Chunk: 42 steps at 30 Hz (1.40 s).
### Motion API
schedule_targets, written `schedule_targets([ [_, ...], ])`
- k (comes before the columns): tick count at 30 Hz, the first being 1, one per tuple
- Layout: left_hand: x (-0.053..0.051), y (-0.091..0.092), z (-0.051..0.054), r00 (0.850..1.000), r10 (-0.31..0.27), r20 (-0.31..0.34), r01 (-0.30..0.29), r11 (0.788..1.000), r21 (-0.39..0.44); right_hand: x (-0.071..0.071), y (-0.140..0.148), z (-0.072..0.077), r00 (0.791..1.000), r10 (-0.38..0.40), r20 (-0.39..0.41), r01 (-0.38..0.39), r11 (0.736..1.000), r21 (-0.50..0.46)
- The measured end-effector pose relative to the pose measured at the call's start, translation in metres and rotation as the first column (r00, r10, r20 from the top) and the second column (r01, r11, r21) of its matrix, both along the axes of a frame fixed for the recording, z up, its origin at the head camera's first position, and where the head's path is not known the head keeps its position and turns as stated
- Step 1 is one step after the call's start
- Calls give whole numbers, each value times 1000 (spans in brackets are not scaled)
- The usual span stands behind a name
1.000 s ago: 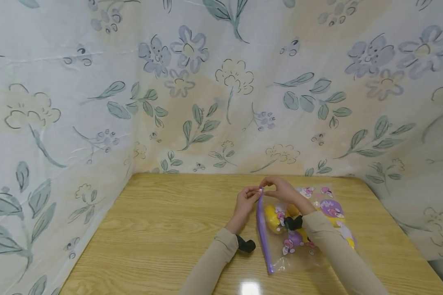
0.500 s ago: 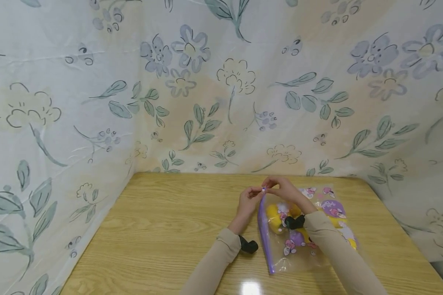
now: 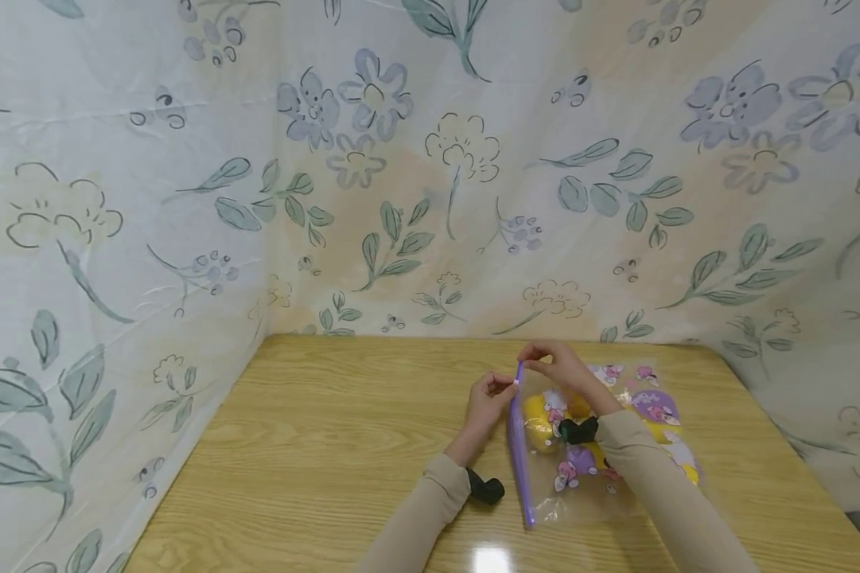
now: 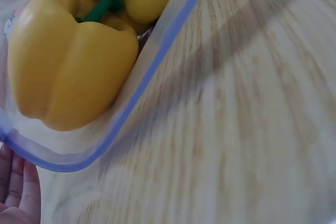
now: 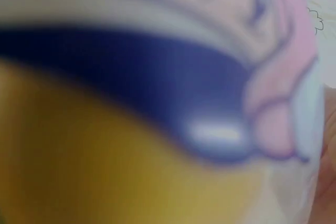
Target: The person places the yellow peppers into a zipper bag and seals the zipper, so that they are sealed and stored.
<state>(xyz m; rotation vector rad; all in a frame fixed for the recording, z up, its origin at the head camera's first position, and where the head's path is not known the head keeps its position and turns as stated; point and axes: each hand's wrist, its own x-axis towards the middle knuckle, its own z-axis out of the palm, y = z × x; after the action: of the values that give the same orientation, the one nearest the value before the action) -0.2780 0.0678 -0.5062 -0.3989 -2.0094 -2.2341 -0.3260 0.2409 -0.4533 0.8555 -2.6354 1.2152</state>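
A clear zip bag (image 3: pixel 562 508) with cartoon prints lies on the table, its purple zip edge (image 3: pixel 519 458) running along its left side. My left hand (image 3: pixel 487 407) pinches a small white slider (image 3: pixel 516 383) near the far end of that edge. Just beyond it, my right hand (image 3: pixel 560 372) pinches the far corner of the bag. Yellow bell peppers (image 4: pixel 73 72) with green stems lie inside, and in the left wrist view the bag's mouth gapes beside them. The right wrist view is blurred by the bag's printed film close to the lens.
The wooden table (image 3: pixel 329 446) extends well to the left of the bag. Floral cloth (image 3: pixel 444 199) hangs behind and at both sides. Dark wrist-worn pieces (image 3: pixel 485 487) hang by the sleeves.
My left hand and the white slider have moved a little toward me along the purple edge, away from the far corner. My right hand stays at that corner.
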Motion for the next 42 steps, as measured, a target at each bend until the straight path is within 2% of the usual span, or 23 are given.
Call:
schedule_targets([
  [6, -17, 4, -24, 999, -12, 33, 10, 998, 68, 18, -8, 22, 991, 113, 71, -116, 992, 40],
  [7, -19, 5, -28, 999, -14, 34, 12, 997, 75, 18, -8, 22, 989, 122, 79, -126, 991, 48],
  [11, -21, 5, -31, 999, -31, 27, 30, 997, 65, 12, -8, 12, 991, 99, 94, -105, 993, 63],
  [17, -21, 6, -30, 999, -22, 46, 21, 1000, 21, -4, 1, -5, 995, 61, 78, -67, 994, 81],
  [23, -22, 6, -29, 1000, -9, 26, 9, 1000, -12, -6, 4, -5, 997, 45, 63, -48, 997, 61],
  [33, -15, 4, -26, 999, -36, 22, 37, 998, -55, -7, 6, -3, 997, 19, 81, -24, 998, 62],
  [36, -11, 3, -22, 999, -43, 10, 43, 998, -54, -8, 6, -2, 996, 14, 88, -19, 998, 59],
  [42, 10, 0, -2, 999, -45, 9, 46, 998, -47, -11, 6, -2, 997, 11, 74, -16, 998, 58],
])
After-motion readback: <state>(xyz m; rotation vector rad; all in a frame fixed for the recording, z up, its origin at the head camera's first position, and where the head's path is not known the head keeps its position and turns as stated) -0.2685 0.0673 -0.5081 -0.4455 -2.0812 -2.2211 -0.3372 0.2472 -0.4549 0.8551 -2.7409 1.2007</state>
